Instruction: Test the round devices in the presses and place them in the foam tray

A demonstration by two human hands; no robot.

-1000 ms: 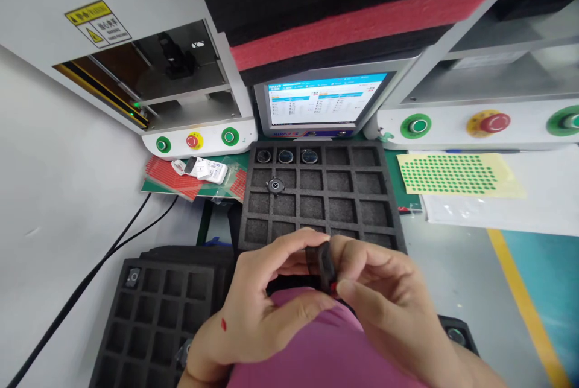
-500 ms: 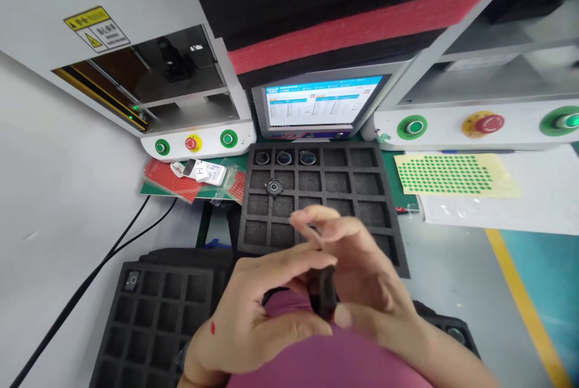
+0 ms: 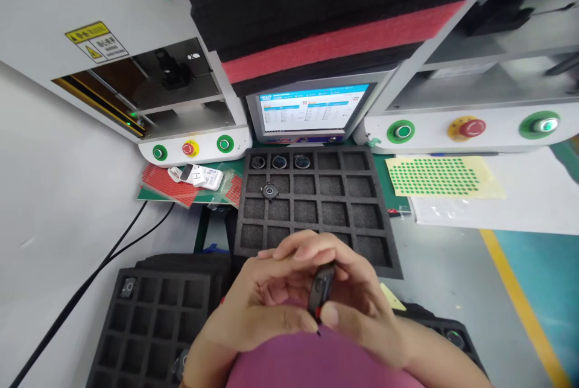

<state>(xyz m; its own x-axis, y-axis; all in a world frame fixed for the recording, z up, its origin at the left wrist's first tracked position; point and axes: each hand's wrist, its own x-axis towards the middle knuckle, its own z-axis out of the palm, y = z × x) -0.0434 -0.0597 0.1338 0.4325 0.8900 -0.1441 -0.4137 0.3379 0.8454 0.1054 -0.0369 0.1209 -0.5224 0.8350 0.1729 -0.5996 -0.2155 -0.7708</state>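
Between both hands, close to my body, a dark smartwatch case (image 3: 320,288) stands edge-on, with a small button on its side and a red spot near its lower end. My left hand (image 3: 257,300) pinches it from the left with thumb below and fingers above. From the right, my right hand (image 3: 362,303) grips the same case, its fingers curling over the top. Just beyond them lies a black foam tray (image 3: 393,249) of square pockets. Its back row holds three round watch faces (image 3: 279,162), and another watch body (image 3: 270,191) rests on a divider, back side up.
A second foam tray (image 3: 151,276) at lower left holds a watch part (image 3: 128,287) in its corner. Button-fronted machines (image 3: 190,148) flank a monitor (image 3: 312,111). Green dot stickers (image 3: 434,175) lie at right; a white device (image 3: 208,177) sits on red sticker sheets (image 3: 165,186) at left.
My right fingers have come down and closed over the top of the watch case. The case has turned so its side button shows. The view has shifted slightly.
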